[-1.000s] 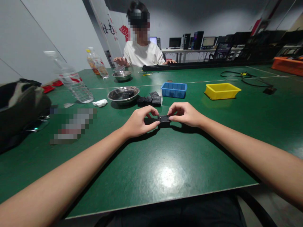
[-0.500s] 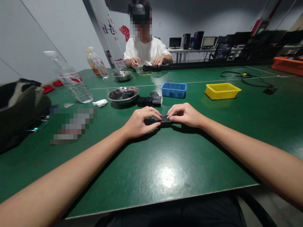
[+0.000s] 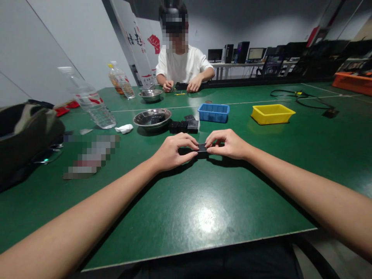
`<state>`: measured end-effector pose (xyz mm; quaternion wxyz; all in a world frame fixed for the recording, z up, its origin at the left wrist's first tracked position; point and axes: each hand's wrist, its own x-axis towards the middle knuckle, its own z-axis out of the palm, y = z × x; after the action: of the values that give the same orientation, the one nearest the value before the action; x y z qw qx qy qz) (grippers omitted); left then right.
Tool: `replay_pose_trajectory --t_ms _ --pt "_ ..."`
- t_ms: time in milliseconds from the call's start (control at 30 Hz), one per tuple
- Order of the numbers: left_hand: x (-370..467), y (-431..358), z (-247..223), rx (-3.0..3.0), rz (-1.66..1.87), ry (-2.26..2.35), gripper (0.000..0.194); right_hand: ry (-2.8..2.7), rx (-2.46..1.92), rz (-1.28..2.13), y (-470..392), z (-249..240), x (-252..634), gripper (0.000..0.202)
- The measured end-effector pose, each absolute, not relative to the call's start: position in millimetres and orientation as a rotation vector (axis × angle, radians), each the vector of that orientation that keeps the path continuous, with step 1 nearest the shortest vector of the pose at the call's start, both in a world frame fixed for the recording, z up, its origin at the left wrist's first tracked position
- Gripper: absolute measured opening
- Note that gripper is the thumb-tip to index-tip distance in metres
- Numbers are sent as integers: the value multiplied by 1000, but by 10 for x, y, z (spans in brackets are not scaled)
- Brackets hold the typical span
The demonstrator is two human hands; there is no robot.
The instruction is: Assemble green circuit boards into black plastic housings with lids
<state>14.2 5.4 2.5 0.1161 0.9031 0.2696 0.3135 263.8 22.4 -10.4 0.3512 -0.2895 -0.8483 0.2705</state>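
A small black rectangular block (image 3: 202, 151) is between my two hands, at or just above the green table (image 3: 186, 201). My left hand (image 3: 176, 151) grips its left end with thumb and fingers. At the other end my right hand (image 3: 228, 144) holds it the same way, fingertips on the top edge and side. The fingers hide both ends of the block. Just beyond my hands sit several similar black blocks (image 3: 183, 126) in a group. Left of them, a shiny metal bowl (image 3: 142, 123) contains more black pieces.
A blue divided tray (image 3: 213, 113) and a yellow bin (image 3: 273, 114) stand farther back. Water bottles (image 3: 95, 104), a white tissue (image 3: 124, 128) and a dark bag (image 3: 26, 135) are at left. Across the table a person (image 3: 184, 66) works beside a second bowl (image 3: 150, 95) and a long black rail (image 3: 261, 81).
My hands keep hold of the black block in nearly the same place. The view shifts slightly. Across the table, the person's hands have moved lower.
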Motion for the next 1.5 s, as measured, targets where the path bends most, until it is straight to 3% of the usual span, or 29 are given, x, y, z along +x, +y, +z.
replay_pose_trajectory --t_ms 233,1300,1500 --pt "143 63 4 2632 930 804 12 -2269 -706 663 202 -102 2609 24" --pt "137 120 -51 2638 980 735 12 -2255 -729 598 231 -126 2601 18" --pt "142 118 -69 2677 1018 958 10 -2256 -955 396 227 -113 2573 17"
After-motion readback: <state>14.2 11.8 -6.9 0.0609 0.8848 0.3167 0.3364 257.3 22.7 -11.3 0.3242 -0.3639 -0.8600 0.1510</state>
